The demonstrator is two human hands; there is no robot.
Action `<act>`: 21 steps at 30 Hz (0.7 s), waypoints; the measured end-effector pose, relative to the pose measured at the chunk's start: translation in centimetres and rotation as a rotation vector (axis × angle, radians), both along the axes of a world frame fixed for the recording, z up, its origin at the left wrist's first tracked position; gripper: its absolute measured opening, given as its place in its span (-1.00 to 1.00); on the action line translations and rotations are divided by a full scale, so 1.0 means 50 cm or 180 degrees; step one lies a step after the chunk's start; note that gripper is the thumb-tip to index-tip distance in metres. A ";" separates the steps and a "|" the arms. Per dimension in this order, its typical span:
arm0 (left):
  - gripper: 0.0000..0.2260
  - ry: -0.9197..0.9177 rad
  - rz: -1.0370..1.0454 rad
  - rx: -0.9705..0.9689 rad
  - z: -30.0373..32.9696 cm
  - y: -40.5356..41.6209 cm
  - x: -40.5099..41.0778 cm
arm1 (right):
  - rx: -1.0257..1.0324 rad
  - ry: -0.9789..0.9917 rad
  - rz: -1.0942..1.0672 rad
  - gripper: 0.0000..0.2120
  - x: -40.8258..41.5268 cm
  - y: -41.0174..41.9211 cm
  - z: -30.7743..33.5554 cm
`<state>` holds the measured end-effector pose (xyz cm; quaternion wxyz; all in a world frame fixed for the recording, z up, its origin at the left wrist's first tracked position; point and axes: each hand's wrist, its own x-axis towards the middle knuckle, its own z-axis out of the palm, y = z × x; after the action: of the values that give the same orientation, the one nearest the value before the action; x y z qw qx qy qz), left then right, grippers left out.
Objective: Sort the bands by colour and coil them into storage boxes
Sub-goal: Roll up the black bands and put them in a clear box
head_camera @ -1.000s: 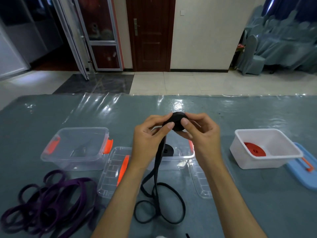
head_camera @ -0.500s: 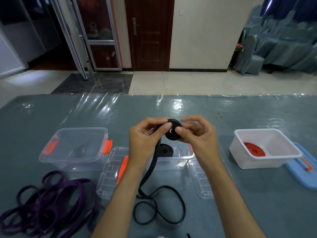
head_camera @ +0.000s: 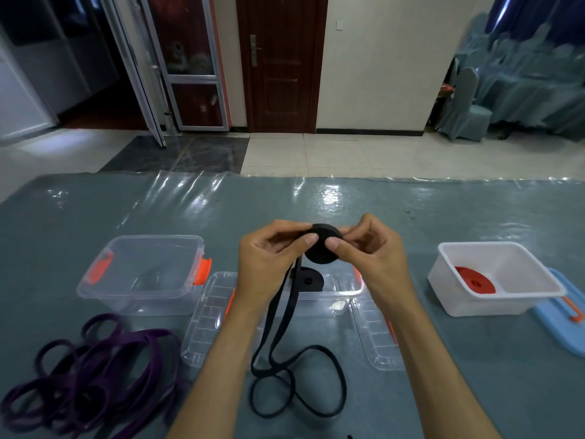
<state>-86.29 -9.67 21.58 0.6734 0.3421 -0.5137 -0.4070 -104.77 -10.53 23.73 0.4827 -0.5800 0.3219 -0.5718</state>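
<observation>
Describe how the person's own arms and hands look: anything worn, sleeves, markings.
Both forearms are bare up to the frame's bottom edge; no sleeves show. The left hand and right hand wear no gloves, and no rings, watch, bracelet or markings are visible. Fingernails are short and unpainted.

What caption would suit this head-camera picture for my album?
Both hands, left and right, wind a black band into a coil above a clear box; purple bands wait nearby.
</observation>
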 end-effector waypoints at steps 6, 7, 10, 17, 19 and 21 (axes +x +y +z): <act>-0.71 -0.0091 -0.0355 0.0017 0.012 0.004 -0.008 | -0.0017 -0.0186 -0.0214 -0.79 -0.009 0.001 0.008; -0.71 -0.0127 -0.0350 -0.0019 0.014 0.003 -0.005 | 0.0012 -0.0169 -0.0171 -0.80 -0.009 0.001 0.008; -0.74 -0.0096 -0.0111 -0.0066 0.015 0.005 -0.012 | 0.0011 0.0106 -0.0134 -0.69 -0.017 -0.006 0.015; -0.73 -0.0034 -0.0036 -0.0049 0.017 0.006 -0.027 | -0.0018 -0.0090 -0.0346 -0.80 -0.009 0.002 0.015; -0.73 0.0096 0.0101 0.0027 0.022 0.010 -0.030 | -0.0095 0.0027 -0.0374 -0.80 -0.013 -0.002 0.020; -0.76 0.0200 0.0174 0.0028 0.023 0.016 -0.042 | -0.0196 -0.0050 -0.0435 -0.82 -0.009 0.001 0.027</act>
<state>-88.38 -8.88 22.74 0.6986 0.3460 -0.4809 -0.4012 -105.23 -10.51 25.06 0.4270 -0.5668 0.3392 -0.6176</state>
